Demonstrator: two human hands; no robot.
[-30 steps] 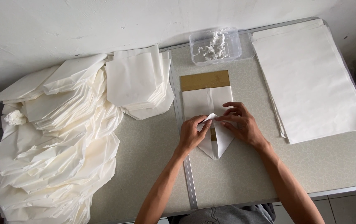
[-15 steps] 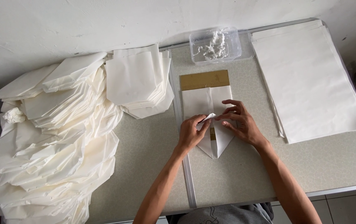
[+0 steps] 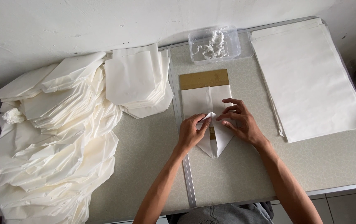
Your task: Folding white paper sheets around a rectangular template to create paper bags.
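Speckled grey surface (image 3: 319, 166) below a white wall: at its middle the left hand (image 3: 191, 133) pinches a flap of the folded white paper (image 3: 211, 120), while the right hand (image 3: 240, 121) presses it flat, fingers spread. Brown card (image 3: 204, 79) lies beneath, a plastic tub (image 3: 214, 43) beyond, flat sheets (image 3: 306, 79) right, folded bags (image 3: 58, 141) left.

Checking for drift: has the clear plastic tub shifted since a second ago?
No. The clear plastic tub sits at the same spot by the table's back edge, above the brown board.
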